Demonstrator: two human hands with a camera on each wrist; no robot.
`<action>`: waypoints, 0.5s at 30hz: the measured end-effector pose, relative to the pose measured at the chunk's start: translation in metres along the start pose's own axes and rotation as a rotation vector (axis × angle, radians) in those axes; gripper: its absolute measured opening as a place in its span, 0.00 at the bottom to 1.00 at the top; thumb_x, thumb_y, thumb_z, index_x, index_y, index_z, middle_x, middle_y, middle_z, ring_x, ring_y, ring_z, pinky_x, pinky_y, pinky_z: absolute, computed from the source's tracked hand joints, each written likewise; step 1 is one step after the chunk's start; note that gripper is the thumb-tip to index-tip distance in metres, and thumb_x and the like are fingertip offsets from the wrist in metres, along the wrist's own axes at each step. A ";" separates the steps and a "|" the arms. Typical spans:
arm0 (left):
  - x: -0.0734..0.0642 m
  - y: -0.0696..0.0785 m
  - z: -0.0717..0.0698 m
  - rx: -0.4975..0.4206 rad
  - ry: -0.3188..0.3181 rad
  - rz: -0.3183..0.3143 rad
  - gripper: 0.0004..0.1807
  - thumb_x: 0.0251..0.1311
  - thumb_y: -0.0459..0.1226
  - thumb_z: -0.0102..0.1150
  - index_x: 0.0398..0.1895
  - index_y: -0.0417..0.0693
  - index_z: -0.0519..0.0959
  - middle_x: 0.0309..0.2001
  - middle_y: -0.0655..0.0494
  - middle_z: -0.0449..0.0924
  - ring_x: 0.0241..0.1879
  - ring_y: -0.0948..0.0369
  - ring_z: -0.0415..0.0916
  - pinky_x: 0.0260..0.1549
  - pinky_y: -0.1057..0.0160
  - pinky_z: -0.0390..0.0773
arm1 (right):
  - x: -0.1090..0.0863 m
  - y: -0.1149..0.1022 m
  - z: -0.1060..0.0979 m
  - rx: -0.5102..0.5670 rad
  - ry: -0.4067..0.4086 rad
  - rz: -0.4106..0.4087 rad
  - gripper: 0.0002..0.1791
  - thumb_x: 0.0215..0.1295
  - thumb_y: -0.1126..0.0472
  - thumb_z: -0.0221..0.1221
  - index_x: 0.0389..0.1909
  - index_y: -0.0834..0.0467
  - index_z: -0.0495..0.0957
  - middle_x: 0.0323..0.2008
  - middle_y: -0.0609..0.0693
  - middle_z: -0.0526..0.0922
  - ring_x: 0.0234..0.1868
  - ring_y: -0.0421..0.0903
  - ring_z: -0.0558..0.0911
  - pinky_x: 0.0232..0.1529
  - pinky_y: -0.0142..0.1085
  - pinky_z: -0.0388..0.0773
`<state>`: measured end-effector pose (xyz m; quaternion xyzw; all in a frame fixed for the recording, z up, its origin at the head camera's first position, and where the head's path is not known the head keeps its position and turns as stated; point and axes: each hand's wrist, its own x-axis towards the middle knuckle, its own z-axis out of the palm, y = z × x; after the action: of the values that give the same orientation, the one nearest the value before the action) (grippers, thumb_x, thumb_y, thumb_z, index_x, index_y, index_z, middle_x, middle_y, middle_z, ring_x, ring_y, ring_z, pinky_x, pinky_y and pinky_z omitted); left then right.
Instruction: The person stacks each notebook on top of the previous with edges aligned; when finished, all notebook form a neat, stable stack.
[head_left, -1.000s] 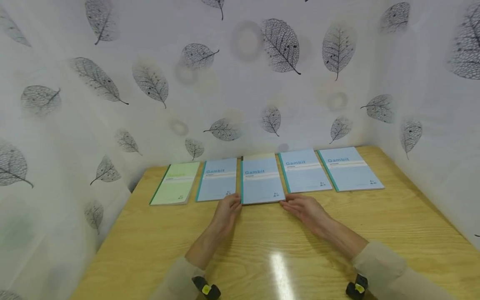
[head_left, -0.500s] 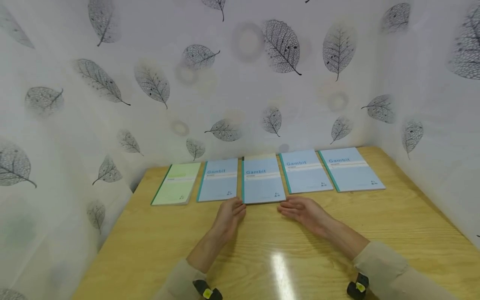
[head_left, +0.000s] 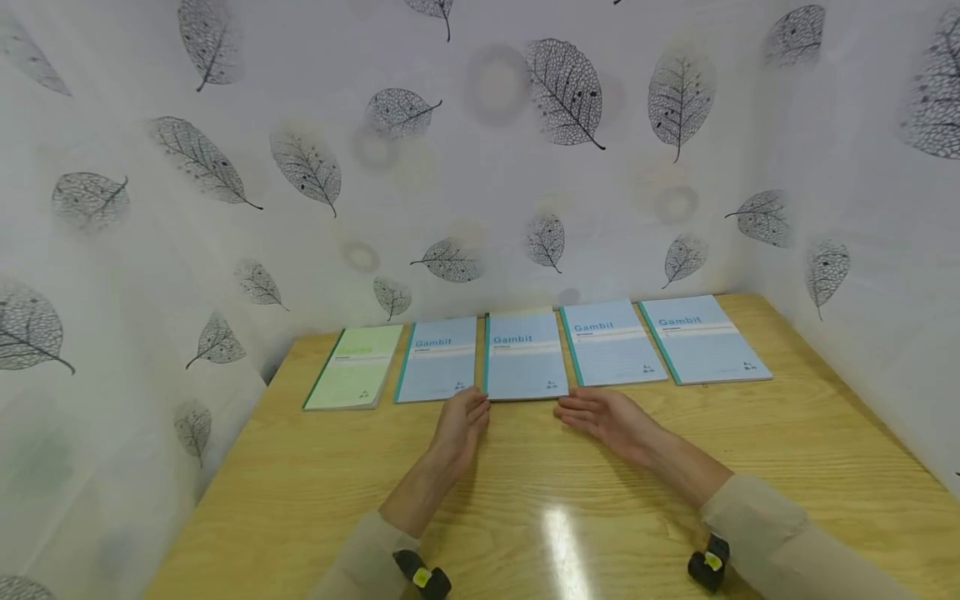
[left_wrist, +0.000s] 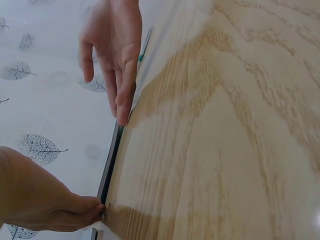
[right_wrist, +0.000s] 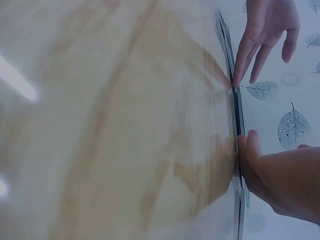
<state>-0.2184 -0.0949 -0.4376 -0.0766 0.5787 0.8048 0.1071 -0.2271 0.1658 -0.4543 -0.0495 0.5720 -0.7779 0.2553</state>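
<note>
A row of A5-looking "Gambit" notebooks lies along the back of the wooden table. The middle blue notebook (head_left: 525,362), with a teal spine, lies flat between my hands. My left hand (head_left: 457,425) touches its near-left corner with fairly straight fingers. At the near-right corner, my right hand (head_left: 607,421) has its extended fingertips against or just beside the notebook's edge. Both wrist views show the left hand (left_wrist: 45,200) and right hand (right_wrist: 280,175) at the thin dark edge of the notebook, fingers mostly extended. Exact fingertip contact on the right is hard to tell.
To the left lie another blue notebook (head_left: 435,362) and a green notebook (head_left: 352,371). Two more blue notebooks, an inner one (head_left: 615,346) and an outer one (head_left: 705,342), lie to the right. A leaf-patterned white curtain (head_left: 480,192) borders the wooden table (head_left: 510,517).
The middle notebook has slid slightly back toward the curtain, now roughly level with its left neighbour's front edge. My hands have shifted slightly inward along its near edge.
</note>
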 end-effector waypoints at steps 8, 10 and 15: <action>0.009 0.000 0.004 -0.012 -0.005 0.023 0.41 0.68 0.32 0.44 0.77 0.20 0.39 0.78 0.22 0.43 0.80 0.34 0.43 0.80 0.45 0.49 | 0.007 -0.003 -0.003 0.011 -0.017 -0.008 0.34 0.85 0.59 0.34 0.79 0.76 0.37 0.78 0.76 0.48 0.79 0.69 0.53 0.79 0.48 0.59; 0.010 0.000 0.004 -0.015 -0.001 0.025 0.41 0.68 0.32 0.44 0.77 0.20 0.39 0.78 0.22 0.43 0.80 0.34 0.43 0.80 0.46 0.48 | 0.008 -0.004 -0.003 0.013 -0.012 -0.006 0.33 0.85 0.59 0.34 0.79 0.75 0.38 0.78 0.76 0.48 0.79 0.68 0.54 0.79 0.48 0.59; 0.014 0.001 0.005 -0.021 0.015 0.018 0.42 0.69 0.32 0.46 0.78 0.21 0.39 0.78 0.23 0.41 0.80 0.34 0.42 0.81 0.46 0.48 | 0.011 -0.006 -0.002 0.006 -0.007 -0.004 0.32 0.86 0.60 0.33 0.79 0.74 0.38 0.78 0.75 0.48 0.79 0.68 0.54 0.79 0.48 0.59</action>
<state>-0.2322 -0.0889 -0.4387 -0.0786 0.5719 0.8111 0.0945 -0.2395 0.1639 -0.4520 -0.0527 0.5687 -0.7799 0.2560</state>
